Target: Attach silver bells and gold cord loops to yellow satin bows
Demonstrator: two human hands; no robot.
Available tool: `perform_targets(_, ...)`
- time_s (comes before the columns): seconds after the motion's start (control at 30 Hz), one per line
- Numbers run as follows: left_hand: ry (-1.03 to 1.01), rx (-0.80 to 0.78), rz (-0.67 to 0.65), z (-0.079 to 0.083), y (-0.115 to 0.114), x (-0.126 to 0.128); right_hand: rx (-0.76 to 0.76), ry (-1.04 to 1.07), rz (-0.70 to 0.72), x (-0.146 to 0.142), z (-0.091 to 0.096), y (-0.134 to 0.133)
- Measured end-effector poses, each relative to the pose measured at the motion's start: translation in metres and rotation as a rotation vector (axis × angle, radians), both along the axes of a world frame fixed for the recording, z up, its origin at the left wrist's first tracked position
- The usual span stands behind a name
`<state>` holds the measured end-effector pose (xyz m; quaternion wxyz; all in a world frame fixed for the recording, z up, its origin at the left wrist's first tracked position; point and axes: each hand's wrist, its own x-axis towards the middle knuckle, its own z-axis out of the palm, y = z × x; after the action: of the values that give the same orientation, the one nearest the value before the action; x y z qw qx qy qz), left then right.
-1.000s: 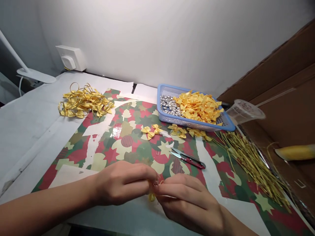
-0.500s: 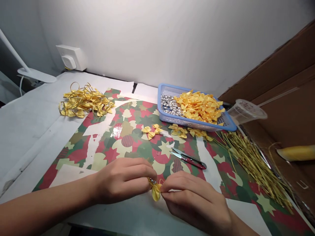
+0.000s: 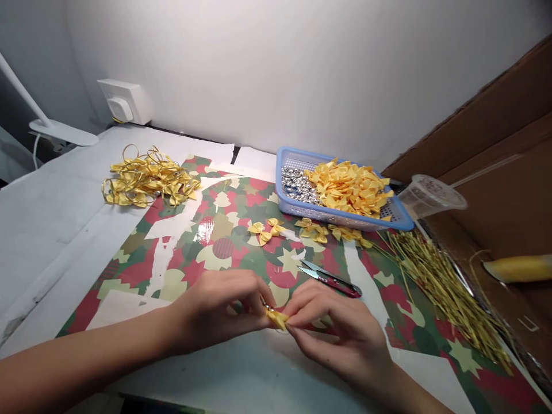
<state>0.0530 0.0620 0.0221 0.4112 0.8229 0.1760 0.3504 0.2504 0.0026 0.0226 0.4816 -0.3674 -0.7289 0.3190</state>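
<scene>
Yellow bow [image 3: 277,319] now higher, tipped sideways, in front of basket [image 3: 340,218]. Left hand [image 3: 219,307] fingers clamped on one end, right hand [image 3: 342,325] fingers pinching other. Not put down: work looks unfinished.

Craft workspace: bows [image 3: 350,187], snips [image 3: 333,281]

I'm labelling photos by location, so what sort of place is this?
Probably an indoor craft workspace: a blue basket of ribbon bits and silvery beads, snips on a patterned sheet, and a small yellow ribbon piece between the left hand and right hand.
</scene>
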Motion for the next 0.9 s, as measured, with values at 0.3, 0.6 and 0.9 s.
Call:
perform_targets(0.3,0.001,-0.949,0.029,0.01,0.006,0.005,-0.442,0.344,-0.148,0.009,-0.003,0.004)
perform_targets(0.6,0.073,-0.929,0.202,0.006,0.011,0.005,-0.638,0.548,-0.052,0.022,0.004,0.004)
perform_targets(0.9,0.088,-0.812,0.198,0.008,0.009,0.005,-0.841,0.699,0.043,0.008,0.003,-0.002)
